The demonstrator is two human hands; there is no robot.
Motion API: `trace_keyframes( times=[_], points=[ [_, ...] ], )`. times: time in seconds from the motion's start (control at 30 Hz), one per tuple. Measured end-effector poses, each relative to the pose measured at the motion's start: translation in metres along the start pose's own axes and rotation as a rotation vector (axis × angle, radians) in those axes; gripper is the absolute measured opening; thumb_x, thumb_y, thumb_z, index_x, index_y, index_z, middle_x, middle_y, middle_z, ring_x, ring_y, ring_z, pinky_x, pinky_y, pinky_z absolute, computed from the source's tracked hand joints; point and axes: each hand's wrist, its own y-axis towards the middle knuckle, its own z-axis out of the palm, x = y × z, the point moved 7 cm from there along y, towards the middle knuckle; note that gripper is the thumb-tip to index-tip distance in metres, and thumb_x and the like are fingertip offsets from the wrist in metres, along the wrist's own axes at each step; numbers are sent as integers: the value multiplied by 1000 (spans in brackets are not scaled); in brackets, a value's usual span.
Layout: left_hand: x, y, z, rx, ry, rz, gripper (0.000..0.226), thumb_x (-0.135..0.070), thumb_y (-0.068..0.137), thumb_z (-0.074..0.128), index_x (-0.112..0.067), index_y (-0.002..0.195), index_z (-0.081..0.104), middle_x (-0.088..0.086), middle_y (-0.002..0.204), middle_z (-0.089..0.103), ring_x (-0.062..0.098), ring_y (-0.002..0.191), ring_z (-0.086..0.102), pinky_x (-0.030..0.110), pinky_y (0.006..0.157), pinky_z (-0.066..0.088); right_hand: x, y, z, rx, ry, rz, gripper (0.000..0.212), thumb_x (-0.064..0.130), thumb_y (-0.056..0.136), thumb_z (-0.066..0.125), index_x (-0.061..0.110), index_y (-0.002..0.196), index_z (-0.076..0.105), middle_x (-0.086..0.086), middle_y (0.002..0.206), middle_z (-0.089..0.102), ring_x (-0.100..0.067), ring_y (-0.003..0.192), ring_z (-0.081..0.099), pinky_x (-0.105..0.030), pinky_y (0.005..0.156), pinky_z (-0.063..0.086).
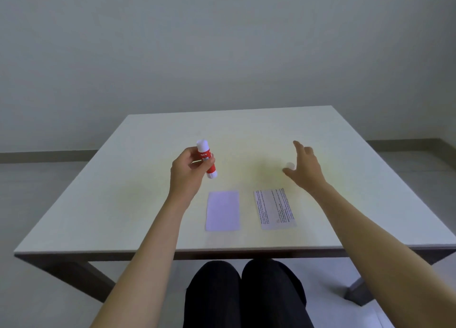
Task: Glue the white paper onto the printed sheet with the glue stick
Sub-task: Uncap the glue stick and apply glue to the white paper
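Note:
My left hand [186,172] is raised above the table and grips a red glue stick [207,158] with white ends, held nearly upright. A blank white paper [222,210] lies flat near the front edge, just below that hand. To its right lies the printed sheet [275,208], text side up, a small gap between the two. My right hand [304,166] hovers beyond the printed sheet with fingers spread. A small white cap [290,165] sits at its thumb side; whether the hand touches it is unclear.
The pale table [148,204] stands against a plain wall. Its front edge runs just above my dark-trousered knees [244,290]. Grey floor shows on both sides, and a table leg [357,290] at lower right.

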Motion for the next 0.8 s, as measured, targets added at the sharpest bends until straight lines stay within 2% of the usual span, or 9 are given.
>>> trace_keyframes(
  times=[0.07,0.1,0.17,0.23,0.3,0.37,0.53,0.67,0.8],
  points=[
    [-2,-1,5,-51,-41,-34,12,-22,76,75,-23,85,67,-17,72,73,-3,72,66,15,67,44,29,-14,-13,-128,90,-90,73,19,82,70,10,144,33,-20,135,45,-34,113,53,-35,94,44],
    [-3,-2,10,-79,-72,-52,12,-24,75,76,-24,83,67,-17,72,72,-5,70,64,10,63,43,47,-23,-15,-141,220,-136,67,21,83,71,14,142,39,-15,130,49,-28,102,58,-26,87,46],
    [-5,-4,20,-135,-165,-90,13,-24,73,78,-22,81,68,-18,69,71,-10,63,61,2,55,40,85,-46,-3,15,618,-186,53,24,84,69,26,132,48,-7,117,57,-16,79,64,-17,70,49],
    [-5,-8,28,-185,-286,-137,16,-24,73,78,-17,85,70,-15,72,72,-10,63,62,0,53,40,115,-69,16,198,981,-178,30,19,88,65,27,117,58,-7,108,62,-17,70,69,-26,68,56],
    [-4,-13,33,-187,-365,-175,25,-22,73,78,-11,94,70,-6,82,74,-2,72,67,2,55,43,122,-78,25,190,1192,-75,8,10,91,60,16,95,63,-7,94,66,-20,64,68,-32,67,56],
    [-1,-19,36,-164,-392,-200,28,-20,74,78,-8,98,69,-3,85,74,5,77,69,3,55,44,119,-81,32,192,1352,48,9,5,93,55,9,87,61,-6,80,65,-20,59,64,-31,68,52],
    [5,-31,40,-175,-518,-241,30,-18,79,73,-2,103,67,-1,86,74,14,84,70,19,69,51,116,-89,36,175,1319,-26,11,6,88,63,10,98,62,-9,88,64,-18,66,66,-27,71,55],
    [2,-32,50,-136,-519,-249,22,-18,79,73,-6,97,66,-1,85,73,15,86,70,28,80,51,114,-89,28,63,1262,-47,10,8,92,57,4,101,58,-6,66,62,-17,50,58,-25,54,50],
    [-5,-31,54,-89,-445,-193,18,-20,78,75,-12,91,65,-2,89,73,18,95,70,27,85,49,109,-88,31,13,1190,89,37,35,98,45,8,76,56,6,44,50,-12,36,42,-19,38,33]
  ],
)
